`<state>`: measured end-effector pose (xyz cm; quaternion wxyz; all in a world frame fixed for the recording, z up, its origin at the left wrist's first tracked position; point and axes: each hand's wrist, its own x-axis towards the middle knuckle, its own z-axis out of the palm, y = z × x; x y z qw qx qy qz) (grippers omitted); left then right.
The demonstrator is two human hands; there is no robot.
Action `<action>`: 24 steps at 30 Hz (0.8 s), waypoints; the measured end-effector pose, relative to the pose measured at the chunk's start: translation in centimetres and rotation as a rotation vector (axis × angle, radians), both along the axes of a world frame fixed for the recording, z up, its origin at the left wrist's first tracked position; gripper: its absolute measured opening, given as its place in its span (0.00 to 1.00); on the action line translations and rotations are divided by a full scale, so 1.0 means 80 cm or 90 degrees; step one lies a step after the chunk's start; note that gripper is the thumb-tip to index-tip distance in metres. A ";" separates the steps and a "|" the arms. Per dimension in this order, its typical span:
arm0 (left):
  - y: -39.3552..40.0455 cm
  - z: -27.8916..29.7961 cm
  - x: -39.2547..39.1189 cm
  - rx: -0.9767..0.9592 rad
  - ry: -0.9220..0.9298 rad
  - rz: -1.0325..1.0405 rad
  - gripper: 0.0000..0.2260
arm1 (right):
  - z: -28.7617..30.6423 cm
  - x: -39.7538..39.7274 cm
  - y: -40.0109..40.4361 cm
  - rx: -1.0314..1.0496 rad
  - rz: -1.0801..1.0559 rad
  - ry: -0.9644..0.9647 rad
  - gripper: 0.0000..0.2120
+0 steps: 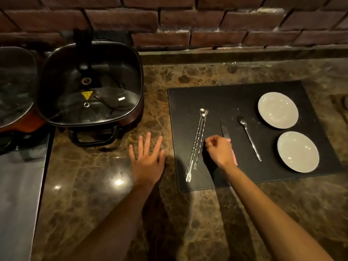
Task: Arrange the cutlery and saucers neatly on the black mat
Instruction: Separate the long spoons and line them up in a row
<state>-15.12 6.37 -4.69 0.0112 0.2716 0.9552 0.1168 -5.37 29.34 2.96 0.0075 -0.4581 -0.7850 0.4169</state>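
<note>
Right hand (219,149): it is over the black mat (216,95), fingers curled in with the fingertips pinched close. It looks like it holds nothing, but I cannot tell for sure.
Left hand (147,159): open and flat, fingers spread, resting on the stone counter (116,194) just off the mat's left edge. It holds nothing.
Long forks (196,142): thin twisted sticks lying close together, just to the left of the right hand's fingertips. They look like two, maybe three. They do not touch the hand, as far as I can see.
Which way the forks point: the round ends point away from the person and the prongs point back toward the person. They lean a little, so the prong ends sit more to the left.
Knife (225,129): right behind the right hand. Its blade pokes out past the knuckles and its pink handle is mostly hidden under the hand.
Spoon (249,138): to the right of the right hand, well apart from it, leaning the other way from the forks.
Saucers (277,110) (298,152): two white ones, far to the right of the hand, one behind the other.
Nearer hand: the right hand is much closer to the forks.
Next move, my guess: the right hand nudges the forks straight, to line up with the knife.
</note>
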 end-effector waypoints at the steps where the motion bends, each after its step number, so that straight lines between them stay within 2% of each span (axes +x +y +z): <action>1: 0.000 -0.003 -0.002 -0.009 -0.009 -0.001 0.24 | -0.003 -0.010 0.005 0.011 -0.006 0.003 0.06; 4: 0.000 -0.004 -0.003 -0.029 -0.050 0.009 0.25 | -0.004 -0.038 0.011 0.040 -0.002 0.008 0.04; 6: 0.001 -0.003 -0.003 -0.037 -0.054 0.007 0.25 | -0.004 -0.057 0.012 0.074 0.018 0.011 0.07; 14: 0.000 -0.007 -0.005 -0.029 -0.006 -0.005 0.25 | -0.001 -0.084 0.009 0.174 0.052 -0.036 0.06; 24: 0.003 -0.005 -0.006 -0.040 -0.027 0.002 0.25 | -0.026 -0.095 0.005 0.196 0.136 0.037 0.09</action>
